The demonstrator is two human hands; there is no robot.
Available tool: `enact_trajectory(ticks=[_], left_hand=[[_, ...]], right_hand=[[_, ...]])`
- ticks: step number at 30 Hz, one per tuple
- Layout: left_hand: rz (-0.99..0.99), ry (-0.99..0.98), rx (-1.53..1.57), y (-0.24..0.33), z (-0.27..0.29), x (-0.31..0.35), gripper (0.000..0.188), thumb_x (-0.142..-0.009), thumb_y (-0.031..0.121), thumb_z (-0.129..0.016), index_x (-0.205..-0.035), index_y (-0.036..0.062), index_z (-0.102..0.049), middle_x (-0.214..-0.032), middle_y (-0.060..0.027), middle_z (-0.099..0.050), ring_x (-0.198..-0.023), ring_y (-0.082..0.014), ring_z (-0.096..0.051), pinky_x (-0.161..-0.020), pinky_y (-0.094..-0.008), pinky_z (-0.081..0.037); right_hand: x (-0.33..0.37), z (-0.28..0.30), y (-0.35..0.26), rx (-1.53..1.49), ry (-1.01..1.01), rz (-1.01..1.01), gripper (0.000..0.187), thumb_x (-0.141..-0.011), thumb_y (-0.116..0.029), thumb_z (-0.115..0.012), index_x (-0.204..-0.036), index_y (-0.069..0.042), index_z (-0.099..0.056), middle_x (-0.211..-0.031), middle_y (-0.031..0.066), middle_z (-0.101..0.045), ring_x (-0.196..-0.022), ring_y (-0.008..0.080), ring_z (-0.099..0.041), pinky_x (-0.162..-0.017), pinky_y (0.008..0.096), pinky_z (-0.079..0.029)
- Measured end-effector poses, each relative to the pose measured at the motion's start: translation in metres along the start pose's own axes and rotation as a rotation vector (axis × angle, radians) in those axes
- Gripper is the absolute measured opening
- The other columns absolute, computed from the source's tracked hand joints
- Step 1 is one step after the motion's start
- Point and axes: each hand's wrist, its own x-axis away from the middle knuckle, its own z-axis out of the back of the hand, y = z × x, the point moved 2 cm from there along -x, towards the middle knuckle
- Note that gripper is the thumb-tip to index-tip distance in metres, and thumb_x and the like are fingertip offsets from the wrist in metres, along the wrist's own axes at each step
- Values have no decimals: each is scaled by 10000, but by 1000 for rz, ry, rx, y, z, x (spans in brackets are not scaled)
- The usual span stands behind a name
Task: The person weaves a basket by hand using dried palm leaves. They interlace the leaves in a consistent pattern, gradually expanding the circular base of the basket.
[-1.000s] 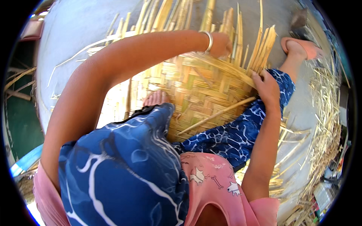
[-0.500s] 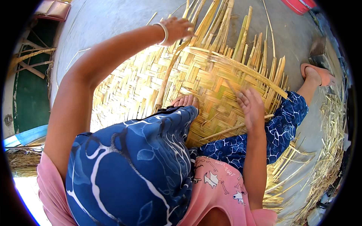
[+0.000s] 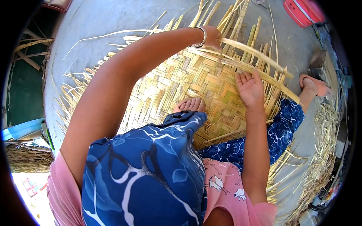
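Observation:
A woven mat of flat, straw-coloured cane strips (image 3: 203, 81) lies on the floor, its loose strip ends fanning out along the far edge. Over that edge, my left hand (image 3: 212, 38), with a bangle on the wrist, is closed round one end of a pale cane strip (image 3: 260, 56) that slants up and away to the right. Another long strip (image 3: 277, 83) lies across the mat just below it. My right hand (image 3: 251, 89) is palm up beside this lower strip, fingers extended and slightly bent, their tips near or touching its underside.
My bare foot (image 3: 191, 104) rests on the mat, and my other leg stretches right, ending in a pink slipper (image 3: 316, 85). Loose straw (image 3: 320, 143) is heaped along the right. A red container (image 3: 301, 13) stands at the far right; sticks (image 3: 32, 56) lie at the far left.
My left hand has moved right and now grips a strip, which is raised off the mat. My right hand has moved up toward the crosswise strip and turned palm up.

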Motion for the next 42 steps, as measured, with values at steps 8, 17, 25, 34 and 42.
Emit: enact_trajectory(ticks=[8, 17, 25, 34, 42], left_hand=[[-247, -214, -34, -10, -10, 13, 377, -662, 299, -737, -949, 68, -656, -802, -106, -655, -769, -228, -611, -706, -337, -458], [-81, 37, 32, -21, 0, 30, 319, -695, 294, -692, -912, 62, -669, -779, -127, -652, -732, -257, -616, -679, -352, -471], [-63, 163, 133, -31, -13, 22, 342, -696, 253, -653, -990, 78, -637, -817, -145, -644, -762, -285, -611, -710, -360, -476], [185, 165, 137, -46, -11, 7, 267, -710, 236, -617, -867, 20, -622, -691, -132, -634, -605, -227, -622, -582, -340, -499], [226, 155, 743, -63, -28, -11, 268, -687, 166, -630, -865, -32, -605, -604, -86, -549, -426, -148, -462, -369, -287, -373]], right_hand=[[-1, -29, 24, 156, -180, -81, 304, -876, -179, -535, -1119, -2, -489, -1097, 129, -542, -1018, 249, -513, -935, 370, -407], [-42, -58, 5, 559, -141, -31, 295, -874, -178, -535, -1103, 4, -495, -1072, 115, -551, -984, 218, -540, -843, 324, -449], [-81, -74, 3, 1080, -55, -44, 323, -874, -206, -535, -1118, 2, -492, -1053, 88, -568, -964, 180, -572, -850, 309, -463], [-122, -88, 11, 1568, -37, 248, 330, -809, -212, -569, -1038, 25, -567, -966, 151, -619, -895, 265, -606, -781, 345, -478], [-165, -52, 5, 1984, 51, 289, 205, -733, -141, -572, -848, 13, -645, -894, 197, -637, -849, 346, -608, -734, 379, -483]])
